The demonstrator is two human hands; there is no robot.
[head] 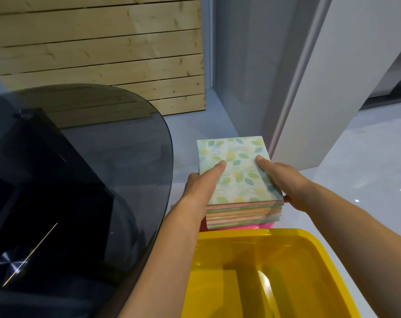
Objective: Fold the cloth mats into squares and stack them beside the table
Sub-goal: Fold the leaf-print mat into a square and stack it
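The left hand (201, 188) and right hand (285, 183) clasp the stack of mats (237, 173) at its 9 and 3 o'clock sides, thumbs flat on top, bare forearms stretched forward.

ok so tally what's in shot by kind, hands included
stack of folded mats: 1, layers too tight to count
hands: 2, left hand and right hand, both gripping it
pink thing under the stack: 1, mostly hidden
yellow tub: 1
glass table: 1
total: 6

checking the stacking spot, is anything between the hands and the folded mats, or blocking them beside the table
Nothing visible. The left hand and right hand grip the mat stack by its sides, beside the glass table.
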